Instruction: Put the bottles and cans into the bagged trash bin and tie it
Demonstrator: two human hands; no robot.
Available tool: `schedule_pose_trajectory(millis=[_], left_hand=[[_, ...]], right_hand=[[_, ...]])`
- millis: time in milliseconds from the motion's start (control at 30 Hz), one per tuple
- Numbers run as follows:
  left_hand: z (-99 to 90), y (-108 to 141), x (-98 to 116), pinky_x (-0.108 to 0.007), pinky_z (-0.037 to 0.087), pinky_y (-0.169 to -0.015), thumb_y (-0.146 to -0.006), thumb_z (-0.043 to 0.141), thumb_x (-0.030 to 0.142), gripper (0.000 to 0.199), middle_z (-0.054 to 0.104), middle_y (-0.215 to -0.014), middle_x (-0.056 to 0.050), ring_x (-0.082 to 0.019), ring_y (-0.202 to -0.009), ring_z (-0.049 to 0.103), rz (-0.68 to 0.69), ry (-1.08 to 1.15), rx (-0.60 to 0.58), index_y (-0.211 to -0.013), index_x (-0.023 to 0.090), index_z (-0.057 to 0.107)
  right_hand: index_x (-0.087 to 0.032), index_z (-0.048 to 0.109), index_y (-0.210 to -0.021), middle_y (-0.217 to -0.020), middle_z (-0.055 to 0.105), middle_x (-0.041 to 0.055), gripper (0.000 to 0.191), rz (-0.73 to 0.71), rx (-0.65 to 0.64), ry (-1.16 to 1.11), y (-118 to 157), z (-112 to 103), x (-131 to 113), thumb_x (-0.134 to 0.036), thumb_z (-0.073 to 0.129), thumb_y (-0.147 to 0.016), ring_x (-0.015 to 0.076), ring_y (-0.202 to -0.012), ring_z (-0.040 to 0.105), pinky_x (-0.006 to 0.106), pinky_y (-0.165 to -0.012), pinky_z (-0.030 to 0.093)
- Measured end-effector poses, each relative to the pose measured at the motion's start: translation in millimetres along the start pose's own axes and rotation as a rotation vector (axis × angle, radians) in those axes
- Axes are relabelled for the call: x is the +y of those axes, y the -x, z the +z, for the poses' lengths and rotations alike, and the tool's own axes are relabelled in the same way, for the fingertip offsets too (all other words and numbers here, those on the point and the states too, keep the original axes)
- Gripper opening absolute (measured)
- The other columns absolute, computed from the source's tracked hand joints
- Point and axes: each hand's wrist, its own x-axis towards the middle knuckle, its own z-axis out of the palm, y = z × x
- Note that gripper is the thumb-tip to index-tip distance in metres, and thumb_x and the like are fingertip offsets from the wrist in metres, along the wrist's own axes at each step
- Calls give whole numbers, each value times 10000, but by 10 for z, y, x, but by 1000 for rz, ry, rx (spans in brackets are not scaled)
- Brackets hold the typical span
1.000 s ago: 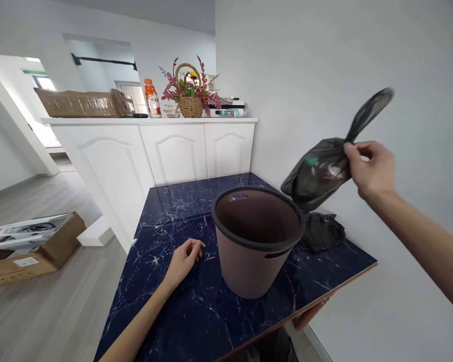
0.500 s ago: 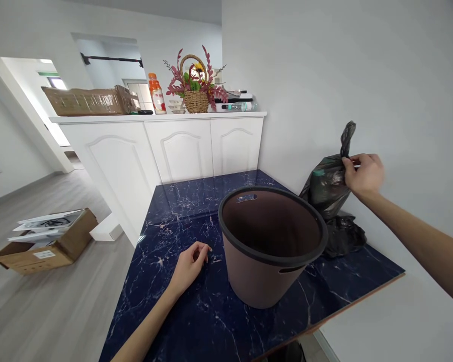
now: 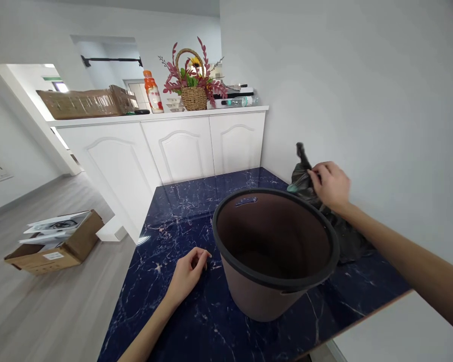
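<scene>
A brown trash bin [image 3: 256, 296] with a black rim stands upright on the dark blue marbled table, its inside facing me. My right hand [image 3: 332, 186] pinches the twisted neck of a black garbage bag [image 3: 305, 192], whose top end sticks up past my fingers. The bag is behind the bin's far right rim, which hides its lower part. Left of the bin, my left hand [image 3: 191, 266] rests on the table with fingers loosely curled and nothing visible in them. More black plastic [image 3: 349, 244] lies right of the bin, partly behind my right forearm.
The table [image 3: 162, 281] meets a white cabinet [image 3: 184, 148] at the back and a wall on the right. A flower basket [image 3: 194, 98], an orange-capped bottle [image 3: 153, 93] and a cardboard box [image 3: 79, 103] top the cabinet. Another open box [image 3: 68, 251] sits on the floor.
My right hand has moved left and down with the garbage bag, bringing it behind the bin's rim. My left hand stays in place. The view has shifted slightly.
</scene>
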Motion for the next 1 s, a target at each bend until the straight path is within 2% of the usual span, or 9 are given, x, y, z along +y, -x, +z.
schedule_pose_trajectory(millis=[200, 400, 533, 633, 733, 833, 900, 1000], left_hand=[[13, -30, -80, -309, 479, -705, -969, 562, 556, 370, 678, -722, -11, -200, -647, 565, 16, -1, 6, -879, 220, 689], [12, -31, -95, -304, 473, -696, -973, 557, 573, 383, 687, -739, -13, -210, -677, 591, 16, -16, 1, -896, 222, 690], [-3, -18, -46, -295, 448, -656, -975, 538, 612, 430, 681, -725, -11, -202, -659, 583, 20, -38, 10, -910, 218, 698], [-15, -11, -14, -289, 439, -644, -974, 525, 640, 459, 675, -714, -9, -198, -651, 584, 25, -53, 16, -902, 222, 701], [-22, 0, -3, -283, 434, -640, -982, 514, 660, 485, 673, -707, -10, -189, -639, 579, 43, -60, 21, -842, 225, 678], [-26, 18, 1, -279, 425, -632, -992, 518, 665, 494, 677, -712, -9, -181, -626, 571, 55, -62, 24, -831, 225, 676], [-31, 30, 8, -278, 433, -641, -997, 518, 672, 499, 681, -722, -9, -184, -640, 589, 63, -59, 20, -851, 226, 687], [-37, 53, 24, -277, 439, -647, -994, 512, 694, 518, 679, -726, -9, -192, -661, 607, 73, -53, 20, -873, 227, 703]], right_hand=[[-207, 722, -985, -1158, 723, 121, 329, -276, -186, -16, 322, 119, -364, -347, 448, -1099, 283, -1097, 597, 397, -944, 398], [-210, 748, -984, -1115, 741, 133, 294, -290, -270, -17, 512, 169, -425, -219, 458, -1030, 301, -1059, 609, 439, -948, 425], [-208, 734, -1192, -1270, 718, 149, 318, -248, -278, -27, 633, 56, -419, -226, 481, -1001, 335, -1199, 600, 493, -1057, 427], [-182, 608, -1423, -1442, 623, 182, 437, -209, -260, -25, 831, -150, -429, -284, 459, -1025, 351, -1357, 531, 510, -1153, 398], [-163, 450, -1562, -1542, 516, 226, 553, -128, -228, -7, 1174, -344, -423, -340, 438, -1039, 383, -1444, 467, 555, -1186, 383], [-132, 343, -1622, -1600, 439, 253, 659, 75, -241, 16, 1609, -428, -389, -412, 442, -1034, 420, -1485, 440, 587, -1184, 399], [-101, 315, -1634, -1631, 406, 277, 735, 219, -285, 24, 1886, -437, -361, -489, 450, -1023, 450, -1492, 437, 604, -1173, 414], [-50, 326, -1618, -1578, 473, 319, 805, 306, -325, 18, 2195, -456, -329, -568, 445, -1013, 475, -1428, 513, 603, -1112, 473]])
